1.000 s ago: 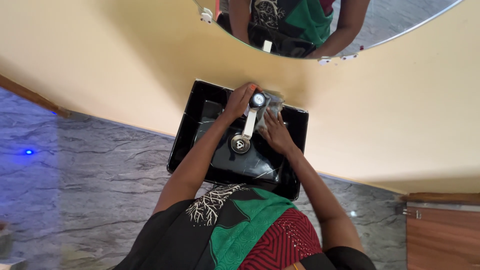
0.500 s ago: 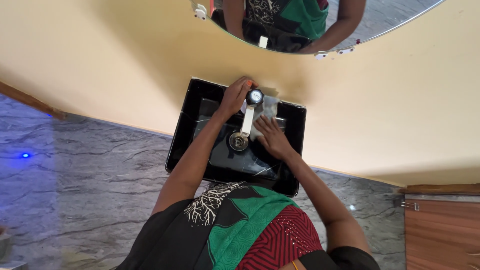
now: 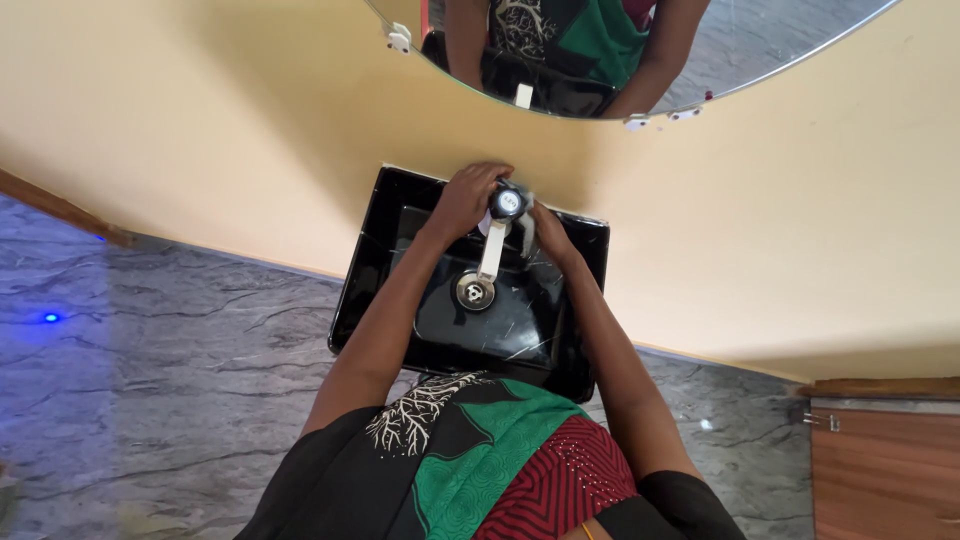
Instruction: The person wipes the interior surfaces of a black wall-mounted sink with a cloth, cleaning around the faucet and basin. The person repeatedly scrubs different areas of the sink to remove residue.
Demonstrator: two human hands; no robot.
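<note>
A black rectangular sink (image 3: pixel 375 260) hangs on a yellow wall. A chrome tap (image 3: pixel 494 248) with a round black knob (image 3: pixel 509 203) reaches over the drain (image 3: pixel 473 291). My left hand (image 3: pixel 463 198) wraps around the base of the tap from the left. My right hand (image 3: pixel 549 232) presses a pale grey cloth (image 3: pixel 524 208) against the right side of the tap; most of the cloth is hidden under my fingers.
A round mirror (image 3: pixel 760 40) above the sink reflects my arms and clothes. Grey marbled floor (image 3: pixel 170 360) lies to the left and below. A wooden cabinet (image 3: pixel 885 470) stands at the lower right.
My right hand has moved with the cloth from the sink's back right ledge up against the tap. My left hand stays on the tap.
</note>
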